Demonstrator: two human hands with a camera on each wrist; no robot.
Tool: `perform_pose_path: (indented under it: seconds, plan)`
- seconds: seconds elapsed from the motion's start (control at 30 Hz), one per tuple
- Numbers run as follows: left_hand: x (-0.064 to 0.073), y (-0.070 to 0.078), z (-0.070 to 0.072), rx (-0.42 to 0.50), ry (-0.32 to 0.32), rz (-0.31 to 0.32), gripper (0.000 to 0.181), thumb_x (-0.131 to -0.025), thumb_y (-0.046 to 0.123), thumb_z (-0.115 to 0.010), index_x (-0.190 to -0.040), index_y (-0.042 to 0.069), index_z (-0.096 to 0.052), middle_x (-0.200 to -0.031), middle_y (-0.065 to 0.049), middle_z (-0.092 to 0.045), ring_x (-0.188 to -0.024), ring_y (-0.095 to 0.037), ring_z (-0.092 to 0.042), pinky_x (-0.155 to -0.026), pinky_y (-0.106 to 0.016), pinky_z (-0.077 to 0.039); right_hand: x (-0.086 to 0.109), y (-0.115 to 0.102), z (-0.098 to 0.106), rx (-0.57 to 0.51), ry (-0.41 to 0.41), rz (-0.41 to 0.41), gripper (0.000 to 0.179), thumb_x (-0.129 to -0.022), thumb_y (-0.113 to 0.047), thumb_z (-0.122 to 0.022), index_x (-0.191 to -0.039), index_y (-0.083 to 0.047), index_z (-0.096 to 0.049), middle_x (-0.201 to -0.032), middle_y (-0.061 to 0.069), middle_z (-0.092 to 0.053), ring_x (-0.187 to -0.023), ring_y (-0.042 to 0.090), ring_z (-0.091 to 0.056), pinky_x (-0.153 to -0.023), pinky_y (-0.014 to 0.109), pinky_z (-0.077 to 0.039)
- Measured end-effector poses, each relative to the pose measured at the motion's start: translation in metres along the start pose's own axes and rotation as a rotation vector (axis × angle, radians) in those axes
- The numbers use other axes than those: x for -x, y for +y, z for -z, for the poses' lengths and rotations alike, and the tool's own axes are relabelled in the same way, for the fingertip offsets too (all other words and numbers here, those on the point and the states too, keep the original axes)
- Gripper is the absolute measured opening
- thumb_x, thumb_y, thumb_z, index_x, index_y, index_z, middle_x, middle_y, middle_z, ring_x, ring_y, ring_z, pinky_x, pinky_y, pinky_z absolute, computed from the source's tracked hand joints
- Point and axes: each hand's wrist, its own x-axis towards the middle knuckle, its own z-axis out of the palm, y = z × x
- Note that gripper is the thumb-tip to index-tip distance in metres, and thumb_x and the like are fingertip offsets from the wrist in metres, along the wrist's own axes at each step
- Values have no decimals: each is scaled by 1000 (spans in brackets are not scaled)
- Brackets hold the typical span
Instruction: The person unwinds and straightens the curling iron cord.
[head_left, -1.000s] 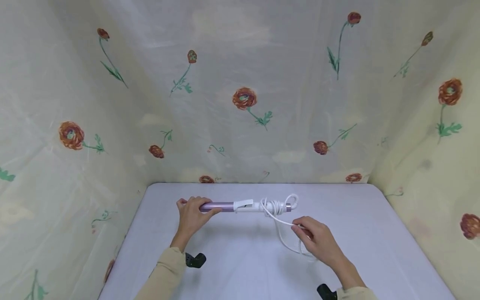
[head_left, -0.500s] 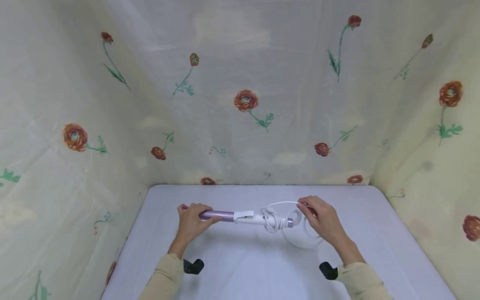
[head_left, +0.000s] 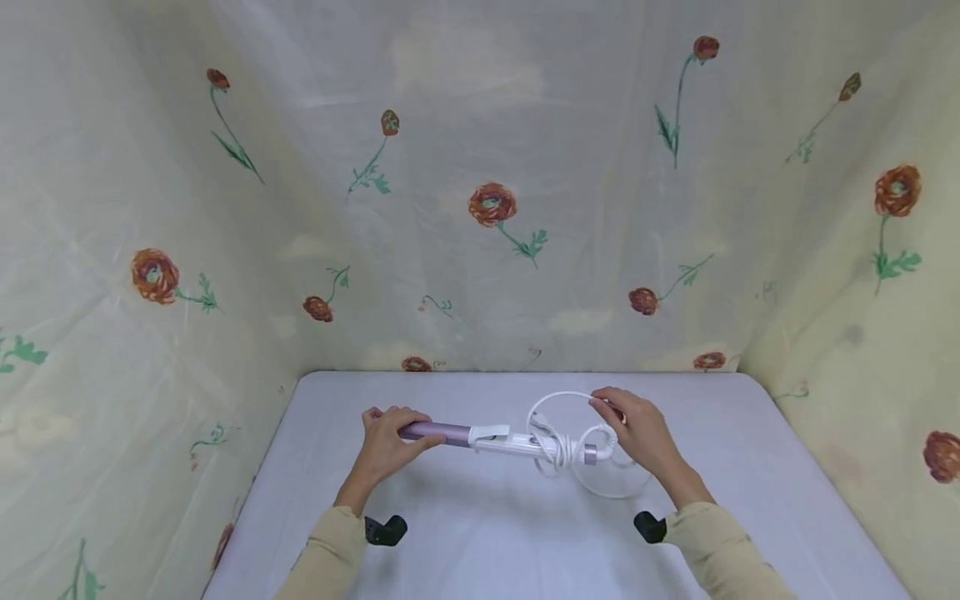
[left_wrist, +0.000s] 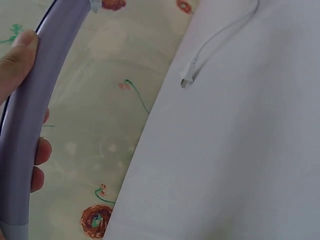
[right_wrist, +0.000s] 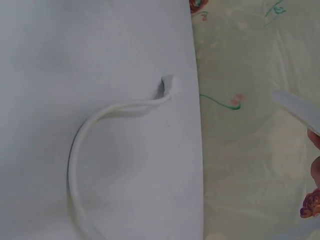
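My left hand (head_left: 386, 446) grips the purple end of a hair straightener (head_left: 502, 442), held level above the table. In the left wrist view the thumb lies on one side of the purple barrel (left_wrist: 37, 110) and fingertips show on the other. White power cord (head_left: 564, 454) is wound in several turns round the straightener's white handle near its right end. My right hand (head_left: 641, 429) pinches the cord above and to the right of these turns, so that a loop arches up over the handle. The cord's loose end lies on the table, with its plug (left_wrist: 187, 80).
A white-covered table (head_left: 480, 542) spreads below both hands. Pale curtains (head_left: 480, 275) with a flower print close in the back and both sides. Black wrist mounts (head_left: 386, 531) stick out from the sleeves.
My right hand has risen from in front of the handle to above its right end, carrying the cord up into a loop. The left hand's grip is the same; the straightener tilts slightly down rightward.
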Motion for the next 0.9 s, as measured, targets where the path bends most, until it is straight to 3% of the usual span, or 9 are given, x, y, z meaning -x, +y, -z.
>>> perform_pose_path:
  seconds: [0.17,0.3,0.47,0.6,0.67,0.73,0.83,0.9]
  plan:
    - [-3,-1,2,56,32,7,35,-72,49,-77,-93,22,-72,-89,6,-70,-83,-14,-56,-89,-46,-13,4,8,-11,16,-26,-62,14,-88,-10,-64,-102,-8,-66,-88,9,-71,-69,18,-60,-63,39,-48]
    - [-6,0,3,87,51,50,37,-73,49,-76,-97,21,-72,-93,4,-71,-86,-17,-56,-91,-47,-13,12,11,-21,46,-79,-101,11,-89,-9,-62,-98,-5,-66,-78,7,-68,-61,15,-52,-57,35,-42]
    - [-10,4,4,71,84,66,41,-73,49,-76,-100,18,-72,-95,1,-71,-89,-20,-58,-92,-49,-14,22,7,-33,144,-201,-20,6,-89,-11,-63,-82,-12,-62,-68,-3,-58,-62,12,-50,-59,34,-40]
    - [-12,7,4,38,109,63,42,-73,50,-76,-99,18,-72,-94,0,-71,-88,-21,-58,-90,-48,-15,33,0,-45,206,-329,28,6,-88,-15,-65,-82,-17,-64,-70,-10,-60,-65,8,-54,-68,38,-43]
    - [-13,8,3,22,127,60,43,-72,50,-76,-99,17,-72,-94,-1,-71,-88,-21,-58,-90,-48,-15,39,-5,-50,207,-381,35,6,-88,-16,-65,-93,-16,-66,-70,-13,-63,-64,4,-55,-75,40,-45]
    - [-14,8,3,3,143,59,44,-72,51,-77,-99,17,-71,-94,-1,-71,-88,-21,-58,-90,-48,-16,46,-10,-53,179,-418,38,25,-88,-15,-64,-113,-12,-63,-71,-13,-65,-64,2,-57,-82,44,-46]
    - [-15,8,2,-17,167,60,45,-72,50,-76,-99,15,-71,-95,-3,-72,-89,-22,-59,-90,-49,-16,55,-19,-56,134,-460,43,55,-89,-12,-62,-140,-9,-41,-70,-14,-65,-66,1,-58,-94,48,-43]
    - [-16,8,2,-30,178,60,45,-73,50,-76,-100,14,-71,-95,-4,-72,-89,-23,-59,-91,-49,-16,61,-26,-59,86,-494,49,62,-89,-10,-61,-144,-7,-32,-71,-12,-65,-67,2,-57,-95,48,-43]
